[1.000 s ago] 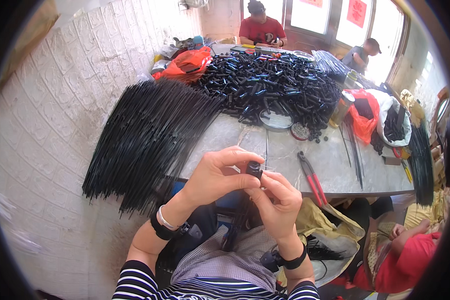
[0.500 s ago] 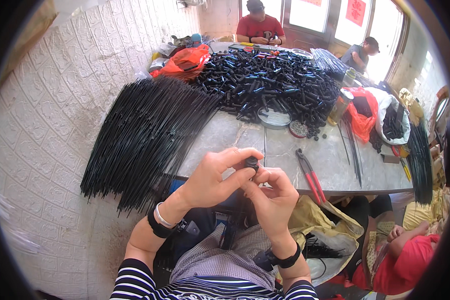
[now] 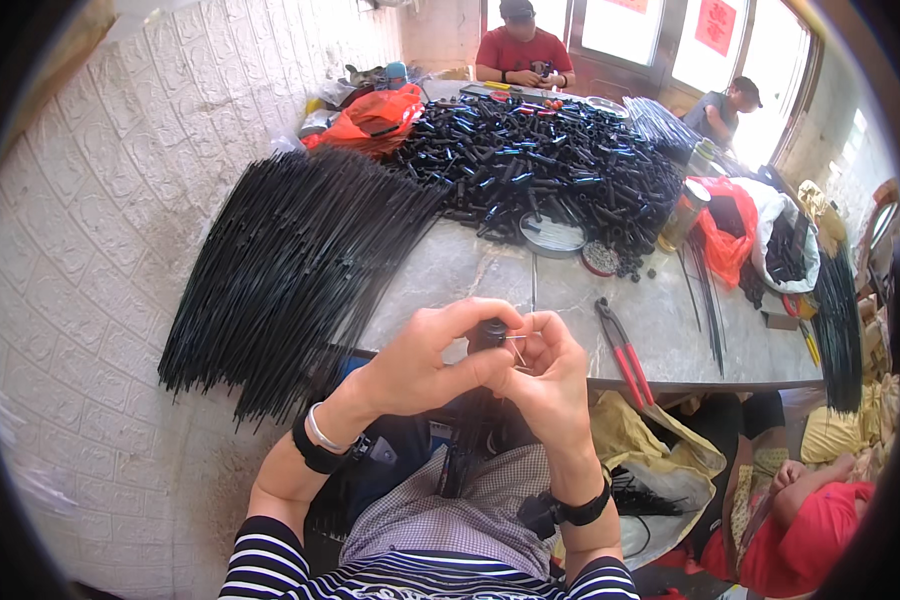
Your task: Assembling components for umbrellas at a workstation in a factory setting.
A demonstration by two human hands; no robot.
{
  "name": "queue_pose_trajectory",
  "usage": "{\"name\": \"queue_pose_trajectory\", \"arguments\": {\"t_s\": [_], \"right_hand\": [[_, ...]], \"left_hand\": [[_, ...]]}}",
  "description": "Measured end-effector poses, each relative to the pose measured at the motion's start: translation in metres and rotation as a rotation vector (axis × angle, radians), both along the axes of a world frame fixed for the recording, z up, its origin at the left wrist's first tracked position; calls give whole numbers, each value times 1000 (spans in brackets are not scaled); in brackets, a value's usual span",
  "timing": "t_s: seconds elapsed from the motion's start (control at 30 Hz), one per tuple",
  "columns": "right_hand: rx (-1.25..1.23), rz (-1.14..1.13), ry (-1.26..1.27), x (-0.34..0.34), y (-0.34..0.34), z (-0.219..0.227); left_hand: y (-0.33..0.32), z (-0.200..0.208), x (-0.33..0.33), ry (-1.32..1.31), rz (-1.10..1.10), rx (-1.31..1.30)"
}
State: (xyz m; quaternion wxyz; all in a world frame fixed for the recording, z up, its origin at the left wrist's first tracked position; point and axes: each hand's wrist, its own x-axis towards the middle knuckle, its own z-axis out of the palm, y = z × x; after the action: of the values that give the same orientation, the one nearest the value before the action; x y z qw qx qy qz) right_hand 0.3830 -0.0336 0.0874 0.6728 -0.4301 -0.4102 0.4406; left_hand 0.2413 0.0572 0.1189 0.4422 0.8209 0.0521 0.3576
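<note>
Two hands meet just above the near edge of the worktop. The left hand curls its fingers around the top of a black tube, which runs down toward the lap. The right hand presses against it, pinching a thin wire between thumb and finger beside the tube's end. Red pliers lie on the worktop just right of the hands. A broad sheaf of black rods fans off the left edge. Farther back sits a heap of short black tubes. Two other people sit at the far end.
</note>
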Motion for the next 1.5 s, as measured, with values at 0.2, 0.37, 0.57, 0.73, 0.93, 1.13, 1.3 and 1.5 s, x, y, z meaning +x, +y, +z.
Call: {"name": "queue_pose_trajectory", "arguments": {"t_s": [0.2, 0.37, 0.57, 0.73, 0.93, 1.13, 1.3, 1.5], "right_hand": [[78, -81, -115, -11, 3, -5], [-41, 179, -307, -10, -13, -17], [31, 323, -224, -16, -18, -32], [260, 238, -384, -9, -15, 11], [302, 198, -451, 3, -9, 9], [402, 260, -474, 6, 2, -12], [482, 256, -502, 11, 7, 5], [342, 252, -444, -9, 20, -15]], "left_hand": [[-1, 2, -2, 14, 92, 76], [-3, 2, 1, 65, 84, -65], [-1, -6, 2, -172, -102, -422], [-8, 16, 15, -475, -203, -434], [-18, 26, 25, -408, -267, -570], [-11, 6, 6, -253, -257, -620], [-18, 24, 5, -267, -224, -485], [-4, -4, 3, -413, -279, -715]]}}
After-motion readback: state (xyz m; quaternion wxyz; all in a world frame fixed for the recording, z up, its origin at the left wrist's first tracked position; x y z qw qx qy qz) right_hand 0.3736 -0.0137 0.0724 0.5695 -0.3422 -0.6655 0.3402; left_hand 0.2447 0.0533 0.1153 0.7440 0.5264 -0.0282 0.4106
